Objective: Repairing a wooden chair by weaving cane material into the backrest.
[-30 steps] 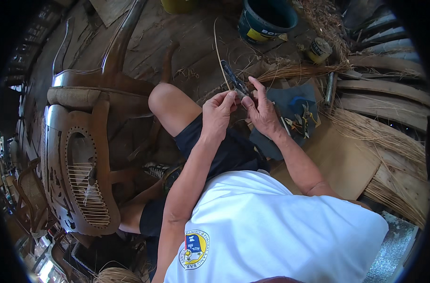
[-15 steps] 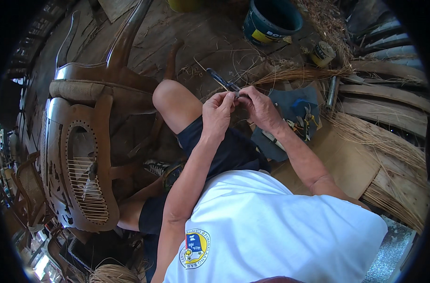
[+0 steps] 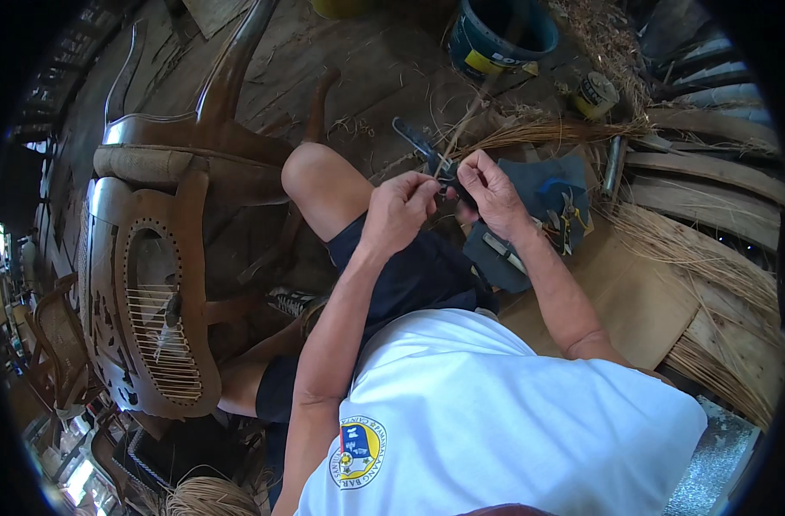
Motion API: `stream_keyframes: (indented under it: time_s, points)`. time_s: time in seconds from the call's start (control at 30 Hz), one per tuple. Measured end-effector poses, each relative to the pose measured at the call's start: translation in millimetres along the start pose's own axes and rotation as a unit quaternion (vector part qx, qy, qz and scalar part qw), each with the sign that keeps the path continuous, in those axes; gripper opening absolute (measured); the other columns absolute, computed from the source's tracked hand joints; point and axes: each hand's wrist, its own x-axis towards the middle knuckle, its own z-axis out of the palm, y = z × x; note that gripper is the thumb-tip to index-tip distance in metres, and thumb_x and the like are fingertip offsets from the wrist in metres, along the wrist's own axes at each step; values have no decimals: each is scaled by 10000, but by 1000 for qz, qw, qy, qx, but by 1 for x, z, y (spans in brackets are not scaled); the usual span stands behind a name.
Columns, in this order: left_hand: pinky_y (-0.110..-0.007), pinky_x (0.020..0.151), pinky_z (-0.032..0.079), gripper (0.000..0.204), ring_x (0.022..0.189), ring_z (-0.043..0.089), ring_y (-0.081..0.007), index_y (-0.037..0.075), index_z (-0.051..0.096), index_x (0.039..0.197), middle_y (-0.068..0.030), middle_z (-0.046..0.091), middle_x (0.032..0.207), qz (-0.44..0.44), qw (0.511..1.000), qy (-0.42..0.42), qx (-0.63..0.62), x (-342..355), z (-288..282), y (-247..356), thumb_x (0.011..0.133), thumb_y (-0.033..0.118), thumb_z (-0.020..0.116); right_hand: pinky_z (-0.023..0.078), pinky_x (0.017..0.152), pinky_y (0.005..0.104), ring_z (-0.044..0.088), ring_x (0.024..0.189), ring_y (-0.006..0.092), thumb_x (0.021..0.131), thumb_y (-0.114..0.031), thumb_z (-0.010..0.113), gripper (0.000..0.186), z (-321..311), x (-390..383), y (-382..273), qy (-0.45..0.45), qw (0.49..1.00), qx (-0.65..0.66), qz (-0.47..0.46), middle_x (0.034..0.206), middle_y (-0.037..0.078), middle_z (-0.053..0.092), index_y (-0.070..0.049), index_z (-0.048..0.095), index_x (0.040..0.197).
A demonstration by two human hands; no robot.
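Observation:
My left hand (image 3: pixel 399 211) is closed in a pinch on a thin cane strip (image 3: pixel 459 129), which slants up and away to the right. Close by on the right, my right hand (image 3: pixel 494 196) has its fingers curled in, and what they hold, if anything, is unclear. A dark tool with a bluish looped end (image 3: pixel 412 138) sticks out just beyond my hands; its near part runs in between them and is partly hidden. To the left lies a carved wooden chair (image 3: pixel 190 344) on its side, with cane strands (image 3: pixel 156 322) strung across part of its oval back opening.
Right of my knees, hand tools (image 3: pixel 568 224) rest on a dark cloth (image 3: pixel 543 185) over brown board (image 3: pixel 637 301). Cane bundles (image 3: pixel 693 249) lie at the far right. A dark green bucket (image 3: pixel 504 39) and a small can (image 3: pixel 595 95) stand ahead.
My hands have moved slightly apart, the right one turning and shifting to the right. The cane strip now points farther up and right, and the dark tool has shifted rightward.

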Motion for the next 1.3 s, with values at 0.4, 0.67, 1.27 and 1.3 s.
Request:
stream_keyframes:
  time_s: [0.4,0.67,1.27,1.3]
  points:
    - [-238,615,438,213,660,536,-75,-5,681,960,3,606,712,47,996,50,50,-6,13,-3,1002,190,604,507,536,216,637,678,61,985,-267,662,227,18,8,12,48,993,-69,-82,851,8,686,-65,568,1029]
    - [-258,611,461,190,674,592,-91,-16,693,963,-42,657,720,49,992,59,104,-8,6,3,972,159,623,499,542,224,612,645,61,1013,-306,616,243,25,12,15,54,987,-113,-101,733,-1,634,-72,565,973]
    - [-382,716,540,220,753,712,-296,-10,706,999,-167,713,780,54,968,104,223,1,2,2,938,177,607,393,483,250,488,537,50,989,-395,647,388,27,34,37,98,987,-92,-90,611,-10,535,-61,585,802]
    - [-382,716,540,220,753,712,-296,-10,706,999,-167,713,780,55,968,103,223,3,4,1,938,177,607,396,491,253,481,541,51,987,-390,650,391,26,36,40,109,984,-103,-95,609,-10,528,-60,584,789]
